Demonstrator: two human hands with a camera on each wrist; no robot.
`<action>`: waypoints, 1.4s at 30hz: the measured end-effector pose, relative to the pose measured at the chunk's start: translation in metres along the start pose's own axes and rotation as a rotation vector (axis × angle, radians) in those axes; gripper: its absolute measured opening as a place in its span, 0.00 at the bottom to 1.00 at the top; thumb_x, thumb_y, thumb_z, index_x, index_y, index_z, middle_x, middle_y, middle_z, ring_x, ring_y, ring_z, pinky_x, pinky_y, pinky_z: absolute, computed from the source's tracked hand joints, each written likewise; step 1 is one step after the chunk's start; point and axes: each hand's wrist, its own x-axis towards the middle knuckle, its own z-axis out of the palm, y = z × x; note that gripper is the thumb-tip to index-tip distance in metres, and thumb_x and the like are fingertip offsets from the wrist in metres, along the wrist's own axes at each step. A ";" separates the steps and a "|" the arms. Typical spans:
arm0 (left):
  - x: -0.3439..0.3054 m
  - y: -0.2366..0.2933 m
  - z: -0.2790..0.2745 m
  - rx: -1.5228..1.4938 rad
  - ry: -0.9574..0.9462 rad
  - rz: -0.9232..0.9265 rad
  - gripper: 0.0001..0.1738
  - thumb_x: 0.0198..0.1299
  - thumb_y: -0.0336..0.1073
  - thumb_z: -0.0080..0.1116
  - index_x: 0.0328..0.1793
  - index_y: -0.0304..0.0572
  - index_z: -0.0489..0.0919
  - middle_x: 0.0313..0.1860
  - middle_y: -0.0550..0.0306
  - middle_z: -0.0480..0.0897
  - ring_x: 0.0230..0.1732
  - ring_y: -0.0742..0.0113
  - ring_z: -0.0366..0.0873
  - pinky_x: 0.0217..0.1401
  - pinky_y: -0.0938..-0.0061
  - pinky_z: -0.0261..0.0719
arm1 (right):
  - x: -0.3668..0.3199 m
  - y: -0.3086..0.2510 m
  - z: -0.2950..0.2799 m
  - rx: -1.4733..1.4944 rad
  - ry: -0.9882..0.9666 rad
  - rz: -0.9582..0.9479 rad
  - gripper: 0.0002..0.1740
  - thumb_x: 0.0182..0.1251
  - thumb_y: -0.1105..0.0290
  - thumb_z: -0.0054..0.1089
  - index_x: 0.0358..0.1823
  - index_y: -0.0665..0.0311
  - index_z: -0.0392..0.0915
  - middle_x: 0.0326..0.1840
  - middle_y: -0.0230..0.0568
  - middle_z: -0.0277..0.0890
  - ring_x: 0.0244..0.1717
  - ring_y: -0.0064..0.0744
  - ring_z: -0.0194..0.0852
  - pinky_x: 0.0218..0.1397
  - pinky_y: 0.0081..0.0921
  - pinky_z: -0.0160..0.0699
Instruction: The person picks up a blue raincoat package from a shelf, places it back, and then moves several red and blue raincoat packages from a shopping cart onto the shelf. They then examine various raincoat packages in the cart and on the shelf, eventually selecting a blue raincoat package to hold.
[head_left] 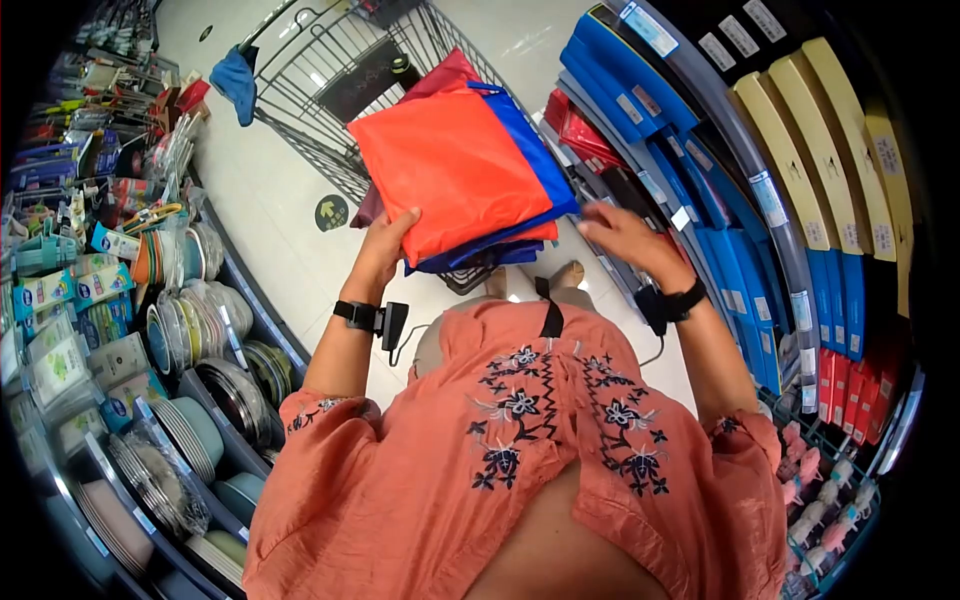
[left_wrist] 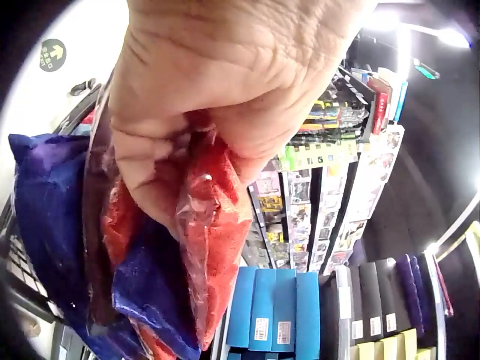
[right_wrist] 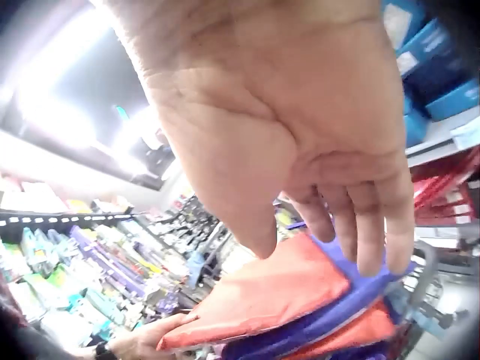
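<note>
A stack of flat folded packs, red-orange on top (head_left: 450, 160), with a blue pack (head_left: 525, 145) under it and a maroon one (head_left: 450, 72) showing at the far edge, lies over the near end of the shopping cart. My left hand (head_left: 385, 245) grips the near-left corner of the top pack, thumb above. Seen from the left wrist, its fingers curl round a clear-wrapped red edge (left_wrist: 217, 225), with blue and maroon packs beside it. Just off the stack's right edge, my right hand (head_left: 632, 240) holds nothing. In its wrist view the fingers (right_wrist: 367, 225) hang loosely extended above the packs.
The wire shopping cart (head_left: 300, 60) stands ahead, with a blue cloth (head_left: 235, 85) on its left corner. Shelves of plates (head_left: 185, 435) and packaged goods line the left. Blue boxes (head_left: 735, 280) and cream boxes (head_left: 790, 150) fill the right shelves.
</note>
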 end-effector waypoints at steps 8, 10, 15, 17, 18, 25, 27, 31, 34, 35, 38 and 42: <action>-0.023 0.062 0.046 -0.088 0.045 0.171 0.20 0.65 0.38 0.60 0.59 0.35 0.76 0.45 0.58 0.83 0.33 0.74 0.81 0.27 0.82 0.74 | 0.044 -0.114 0.079 -0.494 0.177 -0.642 0.44 0.55 0.56 0.73 0.70 0.70 0.65 0.69 0.64 0.66 0.68 0.58 0.68 0.69 0.42 0.69; -0.038 0.085 0.073 -0.150 0.074 0.206 0.18 0.66 0.37 0.59 0.58 0.35 0.77 0.42 0.60 0.84 0.30 0.74 0.79 0.29 0.80 0.75 | 0.042 -0.132 0.094 -0.531 0.241 -0.647 0.45 0.53 0.58 0.74 0.70 0.71 0.65 0.71 0.63 0.64 0.69 0.62 0.65 0.70 0.43 0.68; -0.047 0.119 0.074 -0.050 -0.298 0.240 0.25 0.74 0.51 0.49 0.56 0.33 0.76 0.48 0.49 0.82 0.45 0.68 0.82 0.44 0.75 0.79 | 0.062 -0.138 0.086 -0.171 0.409 -0.646 0.32 0.59 0.75 0.63 0.67 0.66 0.70 0.55 0.53 0.81 0.53 0.49 0.82 0.58 0.42 0.78; -0.041 0.116 0.075 0.045 -0.158 0.318 0.26 0.74 0.53 0.49 0.58 0.34 0.75 0.51 0.50 0.81 0.48 0.66 0.80 0.48 0.72 0.79 | 0.056 -0.147 0.067 0.045 0.329 -0.507 0.28 0.63 0.73 0.61 0.67 0.66 0.70 0.51 0.52 0.82 0.51 0.42 0.83 0.55 0.38 0.79; -0.033 0.113 0.075 0.092 -0.087 0.358 0.26 0.74 0.53 0.48 0.59 0.35 0.75 0.52 0.50 0.80 0.49 0.66 0.80 0.50 0.71 0.79 | 0.055 -0.152 0.057 0.151 0.291 -0.437 0.27 0.65 0.72 0.60 0.66 0.66 0.70 0.50 0.51 0.83 0.50 0.39 0.83 0.53 0.36 0.79; 0.014 0.031 0.060 -0.122 -0.223 -0.131 0.44 0.68 0.66 0.51 0.72 0.33 0.65 0.65 0.39 0.74 0.63 0.46 0.76 0.62 0.52 0.78 | 0.048 -0.136 0.013 0.873 0.255 -0.299 0.22 0.70 0.70 0.59 0.62 0.70 0.70 0.53 0.41 0.78 0.51 0.32 0.80 0.56 0.33 0.80; 0.014 0.026 0.083 -0.337 -0.412 -0.126 0.41 0.71 0.63 0.48 0.75 0.36 0.63 0.67 0.43 0.73 0.65 0.48 0.75 0.66 0.52 0.76 | 0.042 -0.138 0.007 1.042 0.207 -0.312 0.25 0.70 0.71 0.59 0.66 0.70 0.67 0.58 0.45 0.77 0.56 0.37 0.80 0.61 0.38 0.82; 0.004 0.039 0.114 -0.601 -0.454 0.056 0.33 0.75 0.54 0.47 0.76 0.42 0.61 0.69 0.50 0.73 0.68 0.55 0.74 0.69 0.53 0.76 | 0.024 -0.147 0.004 1.079 0.207 -0.328 0.28 0.68 0.71 0.62 0.67 0.69 0.67 0.59 0.44 0.77 0.57 0.36 0.79 0.61 0.38 0.82; -0.001 0.056 0.118 -0.643 -0.435 0.132 0.27 0.75 0.47 0.51 0.73 0.42 0.64 0.66 0.52 0.76 0.65 0.58 0.77 0.67 0.56 0.78 | 0.014 -0.151 -0.004 1.072 0.214 -0.367 0.26 0.68 0.72 0.61 0.66 0.68 0.68 0.59 0.43 0.76 0.57 0.34 0.79 0.64 0.37 0.79; -0.001 0.062 0.117 -0.632 -0.435 0.152 0.26 0.75 0.46 0.51 0.73 0.42 0.65 0.65 0.52 0.77 0.64 0.58 0.78 0.66 0.56 0.79 | 0.008 -0.154 -0.008 1.083 0.189 -0.353 0.26 0.68 0.73 0.61 0.66 0.68 0.68 0.60 0.43 0.76 0.58 0.34 0.79 0.64 0.37 0.79; -0.008 0.088 0.122 -0.590 -0.421 0.223 0.24 0.75 0.44 0.51 0.71 0.41 0.67 0.61 0.52 0.80 0.60 0.59 0.81 0.62 0.59 0.83 | -0.003 -0.166 -0.016 1.094 0.169 -0.434 0.25 0.67 0.73 0.63 0.64 0.68 0.70 0.58 0.42 0.79 0.53 0.34 0.82 0.62 0.37 0.82; -0.021 0.118 0.130 -0.526 -0.465 0.356 0.23 0.76 0.43 0.50 0.70 0.40 0.68 0.61 0.53 0.80 0.60 0.60 0.80 0.62 0.60 0.82 | -0.016 -0.175 -0.031 1.069 0.127 -0.477 0.21 0.70 0.68 0.61 0.61 0.67 0.74 0.54 0.41 0.81 0.54 0.33 0.82 0.58 0.33 0.83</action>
